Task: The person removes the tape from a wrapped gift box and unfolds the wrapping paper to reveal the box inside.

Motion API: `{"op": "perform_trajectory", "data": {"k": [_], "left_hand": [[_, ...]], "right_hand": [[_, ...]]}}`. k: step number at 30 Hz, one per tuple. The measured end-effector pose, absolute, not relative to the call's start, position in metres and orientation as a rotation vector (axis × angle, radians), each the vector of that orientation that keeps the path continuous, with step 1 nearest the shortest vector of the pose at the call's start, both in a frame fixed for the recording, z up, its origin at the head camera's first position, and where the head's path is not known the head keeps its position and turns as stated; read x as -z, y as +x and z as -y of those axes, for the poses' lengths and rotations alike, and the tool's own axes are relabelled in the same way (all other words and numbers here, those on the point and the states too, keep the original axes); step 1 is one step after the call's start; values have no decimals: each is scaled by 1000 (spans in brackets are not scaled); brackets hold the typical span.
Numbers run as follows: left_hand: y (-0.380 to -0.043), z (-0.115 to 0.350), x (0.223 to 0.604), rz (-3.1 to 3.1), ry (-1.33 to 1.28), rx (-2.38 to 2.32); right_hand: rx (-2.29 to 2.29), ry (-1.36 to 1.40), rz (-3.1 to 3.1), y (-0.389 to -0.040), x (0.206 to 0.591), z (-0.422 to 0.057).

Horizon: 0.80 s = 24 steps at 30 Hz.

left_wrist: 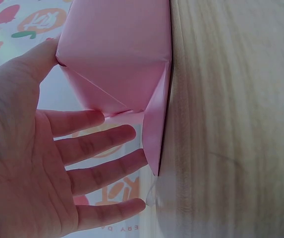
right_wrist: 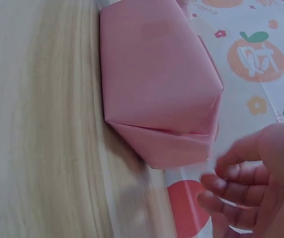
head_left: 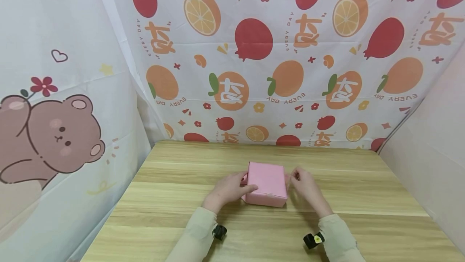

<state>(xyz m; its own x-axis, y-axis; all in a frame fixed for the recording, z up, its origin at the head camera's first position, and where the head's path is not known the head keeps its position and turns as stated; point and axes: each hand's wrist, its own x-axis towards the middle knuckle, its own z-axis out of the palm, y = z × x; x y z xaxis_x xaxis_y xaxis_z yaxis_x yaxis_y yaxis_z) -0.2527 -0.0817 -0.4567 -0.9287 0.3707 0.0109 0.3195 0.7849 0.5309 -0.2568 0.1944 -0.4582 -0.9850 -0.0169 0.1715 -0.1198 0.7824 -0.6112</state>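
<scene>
A pink paper-wrapped box [head_left: 267, 179] sits on the wooden table, its end flaps folded part way and sticking out. My left hand [head_left: 229, 189] is at the box's left end, thumb on the top. In the left wrist view its fingers are straight and spread beside the open flap [left_wrist: 155, 124]. A small clear piece, like tape [left_wrist: 151, 196], shows by the little finger. At the right end, my right hand [head_left: 304, 182] has loosely bent fingers close to the other flap [right_wrist: 166, 148]. It is blurred in the right wrist view, and no held thing shows there.
The wood-grain table [head_left: 163, 213] stretches around the box. Behind it hangs a fruit-print curtain [head_left: 254, 80], with a bear-print curtain [head_left: 72, 72] on the left and a pale one [head_left: 428, 153] on the right. Each sleeve carries a small black wrist camera [head_left: 219, 232].
</scene>
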Motion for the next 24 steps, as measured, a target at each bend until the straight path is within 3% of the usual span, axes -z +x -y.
{"op": "perform_trajectory", "data": {"k": [24], "left_hand": [[-255, 81, 459, -2880, 563, -830]], "right_hand": [[-836, 94, 2845, -255, 456, -214]]}}
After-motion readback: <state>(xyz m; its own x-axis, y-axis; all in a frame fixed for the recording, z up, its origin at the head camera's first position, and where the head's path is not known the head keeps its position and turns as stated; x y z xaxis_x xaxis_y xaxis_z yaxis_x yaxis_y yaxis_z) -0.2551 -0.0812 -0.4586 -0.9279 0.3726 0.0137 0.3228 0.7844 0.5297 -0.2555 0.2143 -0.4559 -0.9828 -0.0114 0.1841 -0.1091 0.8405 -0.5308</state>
